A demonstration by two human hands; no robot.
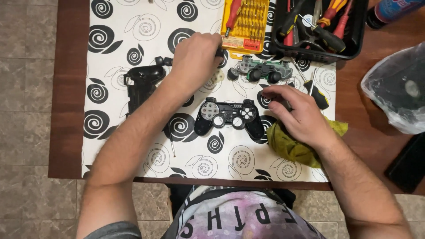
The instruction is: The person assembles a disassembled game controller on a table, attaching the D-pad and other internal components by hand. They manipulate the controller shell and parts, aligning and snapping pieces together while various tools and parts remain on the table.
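Tiled floor is seen around a brown desk (pixel 71 88), most of which is covered by a white cloth (pixel 133 35) printed with black spirals. At the cloth's middle a black controller front (pixel 228 116) is laid face up, its two stick holes empty. Beyond it a circuit board (pixel 260 71) with two black sticks is placed, and to the left a black rear shell (pixel 141 84) is set apart from both. The left hand (pixel 195 59) is stretched forward past the shell, its fingers curled at the near corner of a yellow bit case (pixel 244 24); what is gripped there, if anything, cannot be told. The right hand (pixel 297 114) is laid palm down just right of the controller front, its fingers loosely bent over a small dark part that is mostly hidden, with the wrist resting on a yellow-green rag (pixel 292 146). A black-handled screwdriver (pixel 315 94) is seen beside that hand. A black tray (pixel 319 27) of tools is placed at the far edge, and a clear plastic bag (pixel 396 90) lies to the right.
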